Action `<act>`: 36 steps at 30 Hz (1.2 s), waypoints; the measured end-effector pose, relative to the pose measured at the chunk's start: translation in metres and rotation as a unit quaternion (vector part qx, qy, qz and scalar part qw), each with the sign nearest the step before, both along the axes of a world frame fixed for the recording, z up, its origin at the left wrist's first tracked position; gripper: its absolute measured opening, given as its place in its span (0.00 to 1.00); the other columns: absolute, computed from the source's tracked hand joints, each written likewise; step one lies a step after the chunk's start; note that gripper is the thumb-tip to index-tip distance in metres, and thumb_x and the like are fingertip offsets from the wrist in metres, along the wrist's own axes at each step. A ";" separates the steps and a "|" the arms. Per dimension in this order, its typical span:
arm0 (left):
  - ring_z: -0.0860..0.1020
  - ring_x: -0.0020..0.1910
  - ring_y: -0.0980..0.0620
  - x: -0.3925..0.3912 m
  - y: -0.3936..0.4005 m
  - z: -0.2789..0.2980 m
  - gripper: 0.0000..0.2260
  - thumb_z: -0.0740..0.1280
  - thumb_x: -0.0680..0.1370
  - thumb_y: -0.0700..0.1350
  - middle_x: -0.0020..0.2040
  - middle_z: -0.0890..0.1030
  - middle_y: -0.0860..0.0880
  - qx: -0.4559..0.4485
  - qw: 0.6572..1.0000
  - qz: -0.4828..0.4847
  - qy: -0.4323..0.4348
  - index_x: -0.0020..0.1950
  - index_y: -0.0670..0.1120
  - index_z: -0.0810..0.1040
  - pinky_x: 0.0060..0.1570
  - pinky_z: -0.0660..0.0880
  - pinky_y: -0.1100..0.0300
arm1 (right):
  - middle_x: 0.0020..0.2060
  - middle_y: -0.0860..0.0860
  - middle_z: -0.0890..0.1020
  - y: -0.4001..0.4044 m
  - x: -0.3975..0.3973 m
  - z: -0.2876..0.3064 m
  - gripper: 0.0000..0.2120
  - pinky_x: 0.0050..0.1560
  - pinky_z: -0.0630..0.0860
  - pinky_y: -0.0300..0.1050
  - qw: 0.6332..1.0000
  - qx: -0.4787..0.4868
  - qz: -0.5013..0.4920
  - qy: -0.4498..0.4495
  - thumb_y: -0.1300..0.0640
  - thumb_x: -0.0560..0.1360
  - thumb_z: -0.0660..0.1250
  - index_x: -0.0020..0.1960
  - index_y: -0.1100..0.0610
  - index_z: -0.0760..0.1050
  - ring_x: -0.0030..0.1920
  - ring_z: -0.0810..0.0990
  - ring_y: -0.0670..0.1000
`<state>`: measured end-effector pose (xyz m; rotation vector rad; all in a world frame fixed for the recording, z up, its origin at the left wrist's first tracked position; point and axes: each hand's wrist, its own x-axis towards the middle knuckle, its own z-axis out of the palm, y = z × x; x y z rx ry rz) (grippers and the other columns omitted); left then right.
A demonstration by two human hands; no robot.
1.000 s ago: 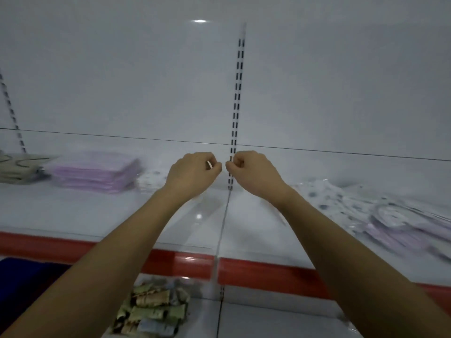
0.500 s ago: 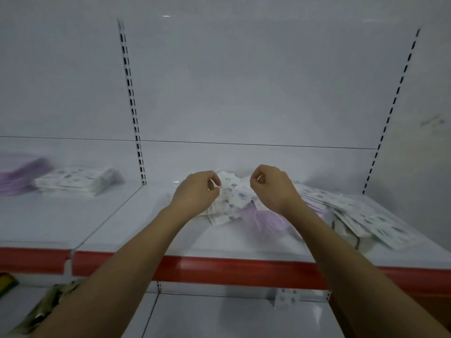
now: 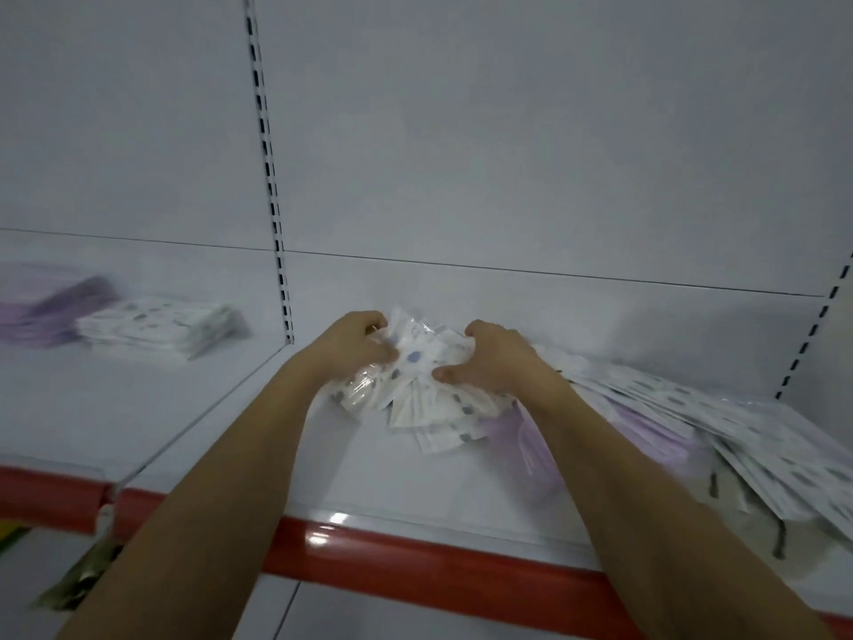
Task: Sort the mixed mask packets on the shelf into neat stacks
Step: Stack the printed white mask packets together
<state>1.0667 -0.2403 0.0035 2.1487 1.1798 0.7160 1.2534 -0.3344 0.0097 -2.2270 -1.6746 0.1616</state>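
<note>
A loose heap of white, blue-spotted mask packets [image 3: 427, 390] lies on the white shelf [image 3: 415, 482], mixed with purple packets [image 3: 521, 431]. My left hand [image 3: 355, 344] grips the heap's left side and my right hand [image 3: 489, 358] grips its right side, fingers dug into the packets. More spotted packets [image 3: 738, 422] fan out to the right. On the left shelf section sit a neat stack of spotted packets [image 3: 161, 327] and a purple stack [image 3: 41, 302].
A red strip [image 3: 415, 561] runs along the shelf's front edge. Slotted uprights [image 3: 270, 177] divide the white back wall. Below at the left, greenish packets [image 3: 78, 579] lie on a lower shelf.
My view has swung right from the sorted stacks to the mixed heap. Both hands moved forward and down from closed fists in the air to grasp the spotted packets.
</note>
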 end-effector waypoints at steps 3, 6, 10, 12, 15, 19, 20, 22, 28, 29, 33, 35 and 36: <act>0.78 0.37 0.55 -0.007 0.005 -0.006 0.10 0.71 0.77 0.40 0.44 0.79 0.50 -0.037 0.985 0.057 -0.157 0.53 0.48 0.73 0.32 0.71 0.64 | 0.63 0.55 0.75 -0.002 0.009 0.004 0.36 0.51 0.70 0.43 0.990 0.066 0.000 0.123 0.49 0.70 0.77 0.70 0.59 0.65 0.61 0.75 0.56; 0.84 0.45 0.47 -0.012 0.009 0.001 0.31 0.73 0.76 0.38 0.52 0.83 0.44 -0.059 0.945 0.037 -0.320 0.70 0.60 0.63 0.44 0.80 0.55 | 0.49 0.53 0.81 -0.009 0.019 0.016 0.19 0.41 0.71 0.43 0.961 0.193 -0.011 0.199 0.56 0.71 0.76 0.57 0.61 0.76 0.46 0.80 0.53; 0.82 0.53 0.49 -0.002 -0.003 0.005 0.23 0.67 0.79 0.36 0.55 0.82 0.45 0.039 0.954 -0.024 -0.295 0.61 0.65 0.75 0.47 0.81 0.55 | 0.43 0.57 0.85 -0.017 0.021 0.028 0.12 0.46 0.82 0.51 0.838 0.251 0.060 0.482 0.58 0.73 0.75 0.53 0.63 0.80 0.42 0.84 0.55; 0.81 0.51 0.59 0.008 -0.015 0.008 0.13 0.65 0.82 0.41 0.52 0.85 0.56 0.046 0.966 -0.046 -0.249 0.55 0.59 0.82 0.58 0.78 0.60 | 0.49 0.59 0.86 -0.020 0.010 0.027 0.13 0.53 0.82 0.58 0.780 0.197 0.116 0.583 0.59 0.75 0.73 0.56 0.64 0.80 0.49 0.85 0.59; 0.84 0.47 0.58 0.018 -0.037 0.014 0.19 0.61 0.78 0.62 0.48 0.86 0.56 -0.136 0.951 -0.158 -0.227 0.56 0.50 0.82 0.45 0.80 0.64 | 0.50 0.61 0.85 -0.014 -0.009 0.015 0.15 0.53 0.82 0.58 0.778 0.163 0.135 0.592 0.58 0.74 0.74 0.57 0.65 0.79 0.50 0.86 0.59; 0.86 0.47 0.46 0.013 -0.035 0.004 0.13 0.74 0.73 0.47 0.48 0.87 0.45 -0.092 0.963 -0.149 -0.207 0.54 0.42 0.83 0.47 0.82 0.53 | 0.55 0.60 0.82 -0.003 -0.022 0.011 0.41 0.49 0.83 0.57 0.774 0.187 0.089 0.599 0.41 0.65 0.79 0.67 0.62 0.68 0.50 0.86 0.58; 0.85 0.50 0.45 0.010 -0.030 0.002 0.12 0.74 0.73 0.43 0.50 0.86 0.45 -0.074 0.964 -0.122 -0.226 0.56 0.42 0.82 0.51 0.81 0.50 | 0.54 0.58 0.82 -0.002 -0.021 0.013 0.40 0.47 0.83 0.53 0.782 0.197 0.071 0.587 0.36 0.68 0.75 0.67 0.60 0.67 0.48 0.85 0.56; 0.84 0.54 0.45 0.001 -0.017 0.002 0.20 0.73 0.75 0.35 0.55 0.85 0.44 -0.070 0.949 -0.073 -0.299 0.65 0.45 0.76 0.53 0.80 0.48 | 0.50 0.53 0.79 -0.006 -0.011 0.014 0.28 0.41 0.79 0.40 0.858 0.228 0.008 0.459 0.37 0.77 0.64 0.65 0.58 0.68 0.43 0.81 0.49; 0.84 0.55 0.46 -0.016 -0.003 0.004 0.41 0.70 0.75 0.28 0.60 0.82 0.47 -0.071 0.915 -0.053 -0.394 0.75 0.65 0.60 0.49 0.83 0.47 | 0.62 0.58 0.74 -0.008 0.000 -0.010 0.35 0.56 0.71 0.49 0.996 0.016 -0.038 0.085 0.41 0.71 0.74 0.66 0.61 0.64 0.60 0.73 0.57; 0.83 0.56 0.46 -0.016 -0.004 0.004 0.37 0.69 0.75 0.28 0.61 0.81 0.48 -0.058 0.920 -0.047 -0.386 0.72 0.63 0.66 0.52 0.82 0.47 | 0.62 0.56 0.74 -0.007 -0.001 -0.009 0.36 0.53 0.71 0.47 0.993 0.023 -0.027 0.115 0.44 0.70 0.76 0.67 0.60 0.64 0.57 0.73 0.55; 0.81 0.60 0.50 -0.015 -0.005 0.006 0.18 0.66 0.77 0.30 0.55 0.84 0.54 -0.033 0.935 0.008 -0.352 0.52 0.52 0.85 0.62 0.77 0.55 | 0.59 0.53 0.75 -0.007 0.008 0.000 0.30 0.49 0.69 0.41 0.968 0.139 -0.015 0.210 0.56 0.72 0.76 0.69 0.60 0.66 0.54 0.77 0.53; 0.79 0.62 0.52 -0.015 -0.008 0.007 0.16 0.66 0.77 0.31 0.56 0.83 0.54 -0.019 0.944 0.015 -0.329 0.50 0.51 0.85 0.59 0.75 0.66 | 0.56 0.51 0.78 -0.010 0.016 0.006 0.26 0.47 0.76 0.43 0.919 0.248 -0.020 0.305 0.61 0.73 0.74 0.67 0.59 0.67 0.50 0.80 0.51; 0.78 0.63 0.54 -0.014 -0.009 0.008 0.14 0.66 0.78 0.33 0.57 0.83 0.54 -0.015 0.947 0.014 -0.322 0.51 0.51 0.84 0.57 0.73 0.70 | 0.54 0.49 0.79 -0.012 0.019 0.010 0.23 0.46 0.78 0.42 0.889 0.294 -0.022 0.350 0.63 0.74 0.73 0.65 0.58 0.68 0.48 0.81 0.48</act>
